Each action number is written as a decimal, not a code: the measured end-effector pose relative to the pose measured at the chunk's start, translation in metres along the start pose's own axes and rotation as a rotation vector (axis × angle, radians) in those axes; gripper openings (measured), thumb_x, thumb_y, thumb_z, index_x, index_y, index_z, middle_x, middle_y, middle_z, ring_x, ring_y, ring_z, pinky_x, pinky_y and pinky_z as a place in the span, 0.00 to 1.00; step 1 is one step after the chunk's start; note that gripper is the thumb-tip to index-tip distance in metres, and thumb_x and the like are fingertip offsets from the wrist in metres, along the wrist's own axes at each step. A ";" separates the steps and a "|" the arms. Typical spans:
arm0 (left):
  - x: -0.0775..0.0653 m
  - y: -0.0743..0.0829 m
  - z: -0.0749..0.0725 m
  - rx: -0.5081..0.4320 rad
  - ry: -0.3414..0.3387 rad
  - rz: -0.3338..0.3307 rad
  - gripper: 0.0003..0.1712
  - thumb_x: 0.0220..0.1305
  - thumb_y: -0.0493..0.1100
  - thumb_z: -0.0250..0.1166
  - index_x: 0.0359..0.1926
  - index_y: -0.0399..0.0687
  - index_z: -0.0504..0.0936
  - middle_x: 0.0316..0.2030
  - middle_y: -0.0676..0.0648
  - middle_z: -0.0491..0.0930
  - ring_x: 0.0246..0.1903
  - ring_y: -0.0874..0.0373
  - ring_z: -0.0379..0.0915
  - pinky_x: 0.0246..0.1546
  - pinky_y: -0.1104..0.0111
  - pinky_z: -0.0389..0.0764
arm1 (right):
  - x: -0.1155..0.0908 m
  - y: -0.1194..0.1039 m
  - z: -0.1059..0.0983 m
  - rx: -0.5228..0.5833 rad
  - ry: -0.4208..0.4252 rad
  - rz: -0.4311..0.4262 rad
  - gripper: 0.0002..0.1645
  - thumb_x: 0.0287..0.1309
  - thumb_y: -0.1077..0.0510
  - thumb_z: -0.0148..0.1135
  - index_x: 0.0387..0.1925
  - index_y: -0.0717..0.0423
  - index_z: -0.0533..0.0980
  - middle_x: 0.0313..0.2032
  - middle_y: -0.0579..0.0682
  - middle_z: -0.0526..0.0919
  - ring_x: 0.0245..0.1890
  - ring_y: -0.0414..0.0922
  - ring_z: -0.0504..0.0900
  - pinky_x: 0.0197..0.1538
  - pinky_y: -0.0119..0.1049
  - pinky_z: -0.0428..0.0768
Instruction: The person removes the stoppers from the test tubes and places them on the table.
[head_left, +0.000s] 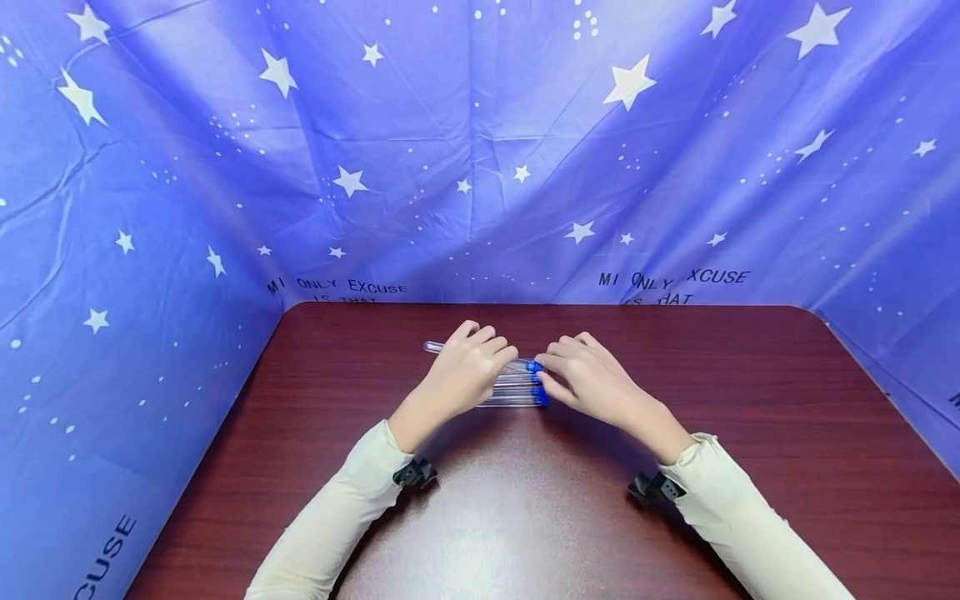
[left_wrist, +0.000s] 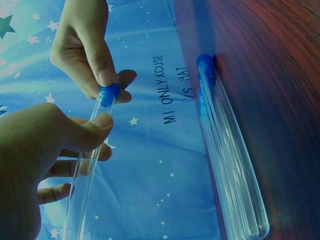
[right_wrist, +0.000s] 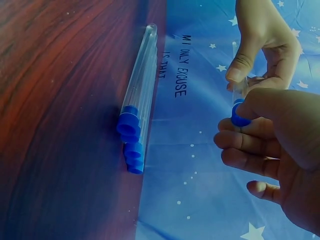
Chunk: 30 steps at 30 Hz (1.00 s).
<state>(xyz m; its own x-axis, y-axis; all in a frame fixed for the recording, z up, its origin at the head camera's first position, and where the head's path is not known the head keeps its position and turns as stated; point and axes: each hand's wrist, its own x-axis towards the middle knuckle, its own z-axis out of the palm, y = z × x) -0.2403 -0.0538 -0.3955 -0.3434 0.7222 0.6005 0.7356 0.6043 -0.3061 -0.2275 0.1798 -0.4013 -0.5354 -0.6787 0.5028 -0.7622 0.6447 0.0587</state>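
My left hand [head_left: 463, 371] grips a clear test tube [left_wrist: 76, 212] by its upper part, thumb on one side and fingers on the other. A blue cap [left_wrist: 108, 95] sits on that tube's end. The thumb and fingers of my right hand [head_left: 596, 379] pinch this cap. In the head view the closed end of the held tube sticks out to the left of my left hand. Below the hands, several more clear test tubes [right_wrist: 141, 82] with blue caps [right_wrist: 128, 123] lie side by side on the table, caps toward the right. My left hand partly hides them in the head view.
The dark red wooden table [head_left: 337, 367] has a glossy bright patch near its front. Blue curtains [head_left: 420, 108] with white stars and lettering hang behind the table and along its sides. Small black devices [head_left: 415, 474] are strapped at both wrists over pale sleeves.
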 end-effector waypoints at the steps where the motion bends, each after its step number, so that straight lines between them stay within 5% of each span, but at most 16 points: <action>1: 0.000 0.000 0.000 0.003 -0.003 0.002 0.12 0.49 0.39 0.77 0.34 0.52 0.82 0.29 0.55 0.84 0.35 0.55 0.77 0.48 0.61 0.76 | 0.000 0.000 0.001 -0.012 0.008 -0.009 0.10 0.60 0.55 0.64 0.37 0.57 0.85 0.30 0.48 0.83 0.33 0.48 0.78 0.41 0.42 0.72; 30: -0.001 0.000 0.000 0.002 -0.010 -0.031 0.11 0.54 0.45 0.76 0.31 0.51 0.80 0.21 0.55 0.84 0.28 0.57 0.76 0.45 0.63 0.74 | 0.001 -0.003 0.005 -0.154 0.122 -0.083 0.11 0.57 0.56 0.65 0.36 0.59 0.82 0.30 0.51 0.82 0.33 0.51 0.77 0.44 0.46 0.73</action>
<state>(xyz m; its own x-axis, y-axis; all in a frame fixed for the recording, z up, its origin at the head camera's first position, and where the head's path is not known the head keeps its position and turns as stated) -0.2398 -0.0543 -0.3966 -0.3722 0.7063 0.6022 0.7231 0.6274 -0.2889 -0.2274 0.1749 -0.4049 -0.4177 -0.6904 0.5907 -0.7321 0.6407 0.2311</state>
